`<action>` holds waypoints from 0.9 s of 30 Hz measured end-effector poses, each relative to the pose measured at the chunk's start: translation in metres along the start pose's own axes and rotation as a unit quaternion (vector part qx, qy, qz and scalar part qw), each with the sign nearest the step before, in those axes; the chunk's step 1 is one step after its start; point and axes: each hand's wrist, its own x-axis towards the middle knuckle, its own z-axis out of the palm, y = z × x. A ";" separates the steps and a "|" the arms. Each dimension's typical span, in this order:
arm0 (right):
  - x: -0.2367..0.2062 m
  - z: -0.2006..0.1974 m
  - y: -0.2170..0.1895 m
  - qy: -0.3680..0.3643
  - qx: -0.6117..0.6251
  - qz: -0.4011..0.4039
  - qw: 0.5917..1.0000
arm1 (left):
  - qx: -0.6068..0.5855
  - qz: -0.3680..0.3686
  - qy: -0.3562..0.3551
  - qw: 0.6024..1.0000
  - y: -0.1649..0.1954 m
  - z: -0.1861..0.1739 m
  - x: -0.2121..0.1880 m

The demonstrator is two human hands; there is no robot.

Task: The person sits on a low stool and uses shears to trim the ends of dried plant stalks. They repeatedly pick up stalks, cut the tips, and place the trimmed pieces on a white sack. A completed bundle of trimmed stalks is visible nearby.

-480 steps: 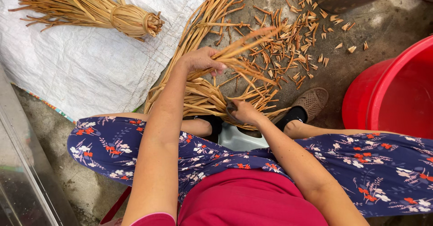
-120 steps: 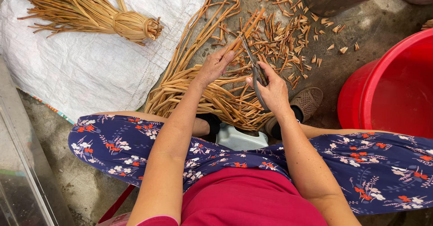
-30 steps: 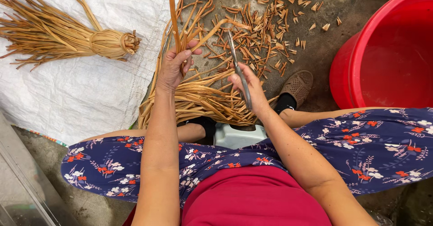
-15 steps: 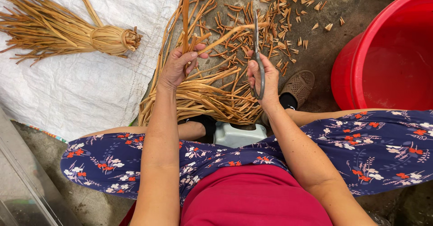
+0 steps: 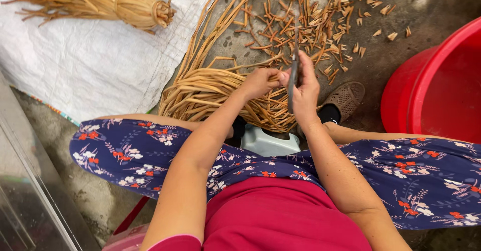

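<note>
Hands x2: left hand (image 5: pixel 258 82) grip clamped on strip (image 5: pixel 273 80), right hand (image 5: pixel 305 93) on knife (image 5: pixel 292 80), prob. 1 tied bundle (image 5: pixel 100 0), 1 red tub (image 5: pixel 436 85)

No packages, labels, signs or screens in view — none on ground, none by hands

The ground is a rough grey concrete floor (image 5: pixel 401 10). A white woven sheet (image 5: pixel 100 65) covers its upper left, carrying a tied bundle of straw-coloured strips (image 5: pixel 100 0). On the bare concrete lie a loose heap of long strips (image 5: pixel 210 85) and many short cut-off pieces (image 5: pixel 310 25) — scattered widely. At the right stands a red tub (image 5: pixel 436 90) — probably plastic.
</note>
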 end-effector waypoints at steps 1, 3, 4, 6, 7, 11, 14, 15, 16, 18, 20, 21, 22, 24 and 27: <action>0.001 0.005 0.005 -0.008 -0.026 0.044 0.999 | 0.007 0.017 -0.005 1.000 -0.005 0.002 -0.001; 0.007 0.019 0.016 -0.027 -0.077 0.126 0.989 | 0.031 0.037 -0.047 0.998 -0.012 -0.012 -0.003; 0.011 0.026 0.020 -0.052 -0.121 0.110 0.985 | 0.048 0.041 -0.087 0.994 -0.014 -0.028 0.000; 0.016 0.035 0.023 -0.101 -0.208 0.080 0.970 | 0.098 0.082 -0.113 0.985 -0.017 -0.066 0.004; 0.018 0.040 0.023 -0.127 -0.228 0.107 0.959 | 0.132 0.121 -0.098 0.979 -0.019 -0.083 0.004; 0.022 0.061 0.011 -0.274 -0.331 0.204 0.880 | -0.076 -0.124 0.095 0.985 -0.035 -0.140 0.004; 0.014 0.072 0.009 -0.402 -0.403 0.206 0.796 | 0.074 -0.189 0.302 0.932 -0.057 -0.164 0.001; 0.012 0.074 0.009 -0.405 -0.399 0.188 0.801 | 0.178 -0.185 0.350 0.901 -0.064 -0.172 -0.001; 0.011 0.075 0.010 -0.407 -0.395 0.171 0.806 | 0.181 -0.230 0.330 0.898 -0.072 -0.178 -0.004; 0.012 0.076 0.013 -0.414 -0.385 0.159 0.809 | 0.211 -0.282 0.302 0.886 -0.088 -0.183 -0.011; 0.017 0.074 0.019 -0.426 -0.375 0.169 0.806 | 0.232 -0.295 0.289 0.881 -0.097 -0.187 -0.010; 0.020 0.074 0.022 -0.429 -0.369 0.181 0.804 | 0.226 -0.301 0.281 0.883 -0.100 -0.187 -0.008; 0.022 0.074 0.026 -0.433 -0.362 0.194 0.802 | 0.220 -0.308 0.274 0.884 -0.101 -0.187 -0.004; 0.030 0.074 0.036 -0.438 -0.359 0.214 0.795 | 0.212 -0.397 0.225 0.864 -0.101 -0.185 0.009; 0.033 0.073 0.051 -0.445 -0.360 0.238 0.785 | 0.221 -0.447 0.193 0.845 -0.101 -0.184 0.027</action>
